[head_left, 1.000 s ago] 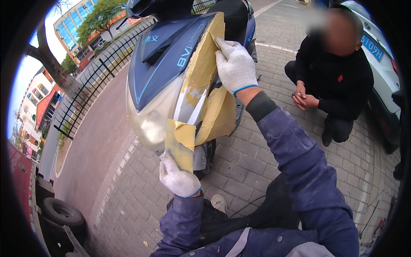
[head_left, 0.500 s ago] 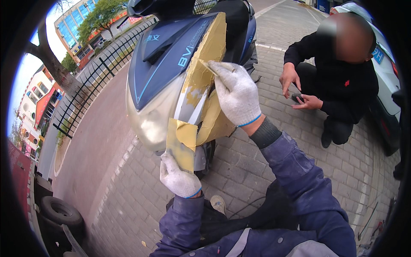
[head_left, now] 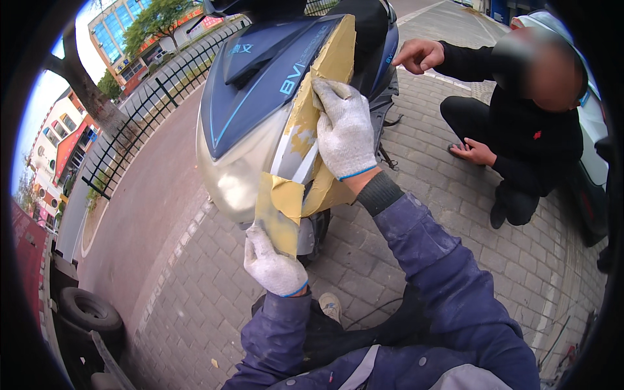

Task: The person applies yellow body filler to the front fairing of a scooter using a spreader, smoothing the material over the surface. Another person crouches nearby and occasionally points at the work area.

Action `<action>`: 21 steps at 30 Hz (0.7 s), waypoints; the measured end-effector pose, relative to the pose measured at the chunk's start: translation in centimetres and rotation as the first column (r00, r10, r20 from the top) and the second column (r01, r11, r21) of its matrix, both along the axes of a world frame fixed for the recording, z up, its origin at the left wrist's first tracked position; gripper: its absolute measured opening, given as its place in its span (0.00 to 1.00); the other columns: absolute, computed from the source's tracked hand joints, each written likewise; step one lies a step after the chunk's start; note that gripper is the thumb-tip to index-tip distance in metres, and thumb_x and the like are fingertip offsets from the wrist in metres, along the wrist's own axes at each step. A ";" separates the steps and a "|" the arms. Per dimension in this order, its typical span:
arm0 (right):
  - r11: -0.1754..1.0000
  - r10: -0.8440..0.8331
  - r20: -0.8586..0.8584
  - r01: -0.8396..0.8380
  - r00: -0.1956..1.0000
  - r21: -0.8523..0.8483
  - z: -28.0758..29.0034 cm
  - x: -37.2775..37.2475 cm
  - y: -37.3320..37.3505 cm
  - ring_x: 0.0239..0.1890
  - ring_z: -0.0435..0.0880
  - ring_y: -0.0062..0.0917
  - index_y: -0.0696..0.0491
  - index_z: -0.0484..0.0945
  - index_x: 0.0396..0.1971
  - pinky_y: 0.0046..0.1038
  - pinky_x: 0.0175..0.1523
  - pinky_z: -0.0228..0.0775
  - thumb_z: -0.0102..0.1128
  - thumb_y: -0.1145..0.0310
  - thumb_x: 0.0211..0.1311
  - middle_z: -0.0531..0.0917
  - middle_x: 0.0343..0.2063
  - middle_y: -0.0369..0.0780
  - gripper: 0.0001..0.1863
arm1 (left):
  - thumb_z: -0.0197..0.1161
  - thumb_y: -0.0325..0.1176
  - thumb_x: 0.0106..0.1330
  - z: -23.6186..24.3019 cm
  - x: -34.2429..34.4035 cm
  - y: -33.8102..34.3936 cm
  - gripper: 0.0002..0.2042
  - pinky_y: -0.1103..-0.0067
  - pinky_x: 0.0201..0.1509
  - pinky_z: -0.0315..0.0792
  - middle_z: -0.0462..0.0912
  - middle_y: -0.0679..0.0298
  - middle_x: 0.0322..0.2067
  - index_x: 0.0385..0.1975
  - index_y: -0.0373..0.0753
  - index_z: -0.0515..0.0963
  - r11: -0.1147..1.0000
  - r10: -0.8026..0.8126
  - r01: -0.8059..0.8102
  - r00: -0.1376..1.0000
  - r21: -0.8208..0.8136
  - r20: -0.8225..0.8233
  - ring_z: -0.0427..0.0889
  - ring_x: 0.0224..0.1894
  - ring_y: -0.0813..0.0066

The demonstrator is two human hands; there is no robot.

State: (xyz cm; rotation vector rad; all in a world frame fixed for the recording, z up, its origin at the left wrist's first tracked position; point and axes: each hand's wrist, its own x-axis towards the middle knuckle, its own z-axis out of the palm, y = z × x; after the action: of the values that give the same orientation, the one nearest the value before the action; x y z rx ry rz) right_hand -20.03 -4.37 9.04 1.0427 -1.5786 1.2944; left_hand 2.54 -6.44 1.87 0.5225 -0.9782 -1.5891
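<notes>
My left hand, in a white knit glove with a blue cuff edge, grips the lower end of a flat putty board. A thick lump of yellow putty sits on its upper part. With fingers pinched, my gloved right hand presses a thin putty spreader, mostly hidden by the fingers, to the side of a scooter's front fairing. Yellow putty coats this side strip from the top down, with grey and white patches showing lower. The fairing's front is blue above a cloudy headlight.
On the right a person in black squats, one hand stretched out pointing toward the scooter. Behind them stands a white car. A black fence runs at the left, and a tyre lies lower left. Grey paving surrounds us.
My right hand has shifted left, closer against the putty-coated strip, its spreader now mostly covered. The squatting person has raised one arm to point at the scooter. My left hand holds still.
</notes>
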 end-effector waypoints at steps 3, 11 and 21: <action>0.998 0.032 0.035 -0.033 0.999 0.048 -0.8 3.0 0.4 0.61 0.79 0.47 0.49 0.84 0.63 0.43 0.68 0.74 0.65 0.81 0.59 0.82 0.58 0.46 0.30 | 0.52 0.42 0.89 0.2 -0.4 0.2 0.22 0.71 0.55 0.85 0.88 0.55 0.52 0.59 0.24 0.80 1.000 -0.004 0.004 1.000 0.005 -0.005 0.89 0.50 0.67; 0.936 0.318 0.082 -0.327 0.944 0.129 -1.1 5.7 4.2 0.59 0.86 0.45 0.53 0.86 0.61 0.41 0.67 0.78 0.64 0.83 0.64 0.88 0.56 0.47 0.26 | 0.49 0.46 0.89 0.6 -0.3 -0.1 0.25 0.68 0.55 0.86 0.87 0.52 0.52 0.63 0.26 0.77 0.998 -0.059 0.060 0.992 0.002 -0.109 0.90 0.50 0.62; 0.645 0.725 0.570 -0.670 0.387 -0.367 -1.8 11.3 12.5 0.63 0.84 0.25 0.59 0.80 0.69 0.29 0.70 0.74 0.58 0.80 0.80 0.86 0.61 0.42 0.22 | 0.44 0.54 0.89 -0.8 0.1 -0.1 0.27 0.67 0.58 0.83 0.83 0.59 0.64 0.72 0.38 0.71 0.903 -0.421 0.421 0.907 0.082 -0.019 0.86 0.61 0.66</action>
State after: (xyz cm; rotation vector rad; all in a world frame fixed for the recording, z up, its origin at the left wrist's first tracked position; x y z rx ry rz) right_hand -8.78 8.09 7.22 1.3493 -1.5865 2.5730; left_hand 2.67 -6.53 1.11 0.3808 -1.0769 -2.0245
